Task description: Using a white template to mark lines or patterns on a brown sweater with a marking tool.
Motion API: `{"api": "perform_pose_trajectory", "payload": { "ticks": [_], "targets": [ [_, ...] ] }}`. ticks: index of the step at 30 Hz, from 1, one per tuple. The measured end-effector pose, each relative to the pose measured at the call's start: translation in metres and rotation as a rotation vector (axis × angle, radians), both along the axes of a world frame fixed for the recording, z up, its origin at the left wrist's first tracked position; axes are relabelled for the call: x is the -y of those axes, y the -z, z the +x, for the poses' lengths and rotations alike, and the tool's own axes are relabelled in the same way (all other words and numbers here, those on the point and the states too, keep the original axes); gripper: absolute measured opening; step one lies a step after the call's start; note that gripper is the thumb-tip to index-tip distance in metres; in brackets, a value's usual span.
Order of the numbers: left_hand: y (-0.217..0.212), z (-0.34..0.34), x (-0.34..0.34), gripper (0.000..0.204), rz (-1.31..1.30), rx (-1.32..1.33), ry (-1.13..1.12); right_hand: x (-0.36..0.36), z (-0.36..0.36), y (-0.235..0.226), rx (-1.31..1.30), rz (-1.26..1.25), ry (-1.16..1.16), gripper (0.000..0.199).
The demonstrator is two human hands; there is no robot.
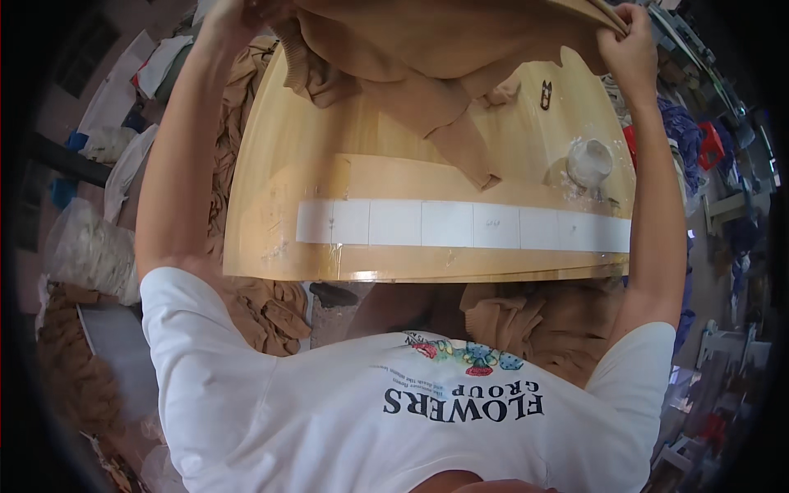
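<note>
Tan knitted sweater (427, 57) held up over a pale wooden tabletop (329, 156) by both hands

The right hand (629, 49) has its grip closed, fingers pinched on the sweater's edge at the far right; the left hand (234, 16) sits at the top rim of the view with its grip on the opposite edge, though how tightly its fingers are closed cannot be told. Between the two grips the knit sags, and a sleeve (460, 140) hangs down from it, its cuff touching the wood. Below the right grip stands a small white bowl (590, 160) ringed by white powder, with a small dark clip (546, 94) just beyond it. Nearer the body than both grips runs a white ruled strip (460, 224), and tan garments (263, 308) lie heaped under the left arm
</note>
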State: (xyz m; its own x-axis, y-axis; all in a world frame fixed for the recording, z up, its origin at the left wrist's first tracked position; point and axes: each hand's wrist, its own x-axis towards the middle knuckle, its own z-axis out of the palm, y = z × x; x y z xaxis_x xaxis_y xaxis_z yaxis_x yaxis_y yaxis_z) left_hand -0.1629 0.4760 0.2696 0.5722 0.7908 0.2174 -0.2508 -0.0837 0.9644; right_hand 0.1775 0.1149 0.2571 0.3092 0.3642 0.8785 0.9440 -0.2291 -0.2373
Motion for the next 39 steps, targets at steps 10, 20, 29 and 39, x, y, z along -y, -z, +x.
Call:
{"api": "perform_pose_trajectory", "payload": {
  "ticks": [10, 20, 29, 39],
  "targets": [
    [0.189, -0.036, 0.132, 0.022, -0.65, -0.756, 0.239, 0.146, -0.051, 0.202, -0.335, -0.443, 0.015, 0.02],
    [0.187, -0.051, 0.132, 0.013, -0.616, -0.762, 0.239, 0.124, -0.068, 0.234, -0.633, -0.41, 0.034, 0.017],
    [0.199, -0.069, 0.136, 0.013, -0.639, -0.696, 0.293, 0.137, -0.088, 0.202, -0.301, -0.905, -0.025, 0.017],
    [0.211, -0.096, 0.158, 0.018, -0.318, -0.691, 0.187, 0.167, -0.087, 0.222, 0.111, -0.648, 0.133, 0.022]
  ]
}}
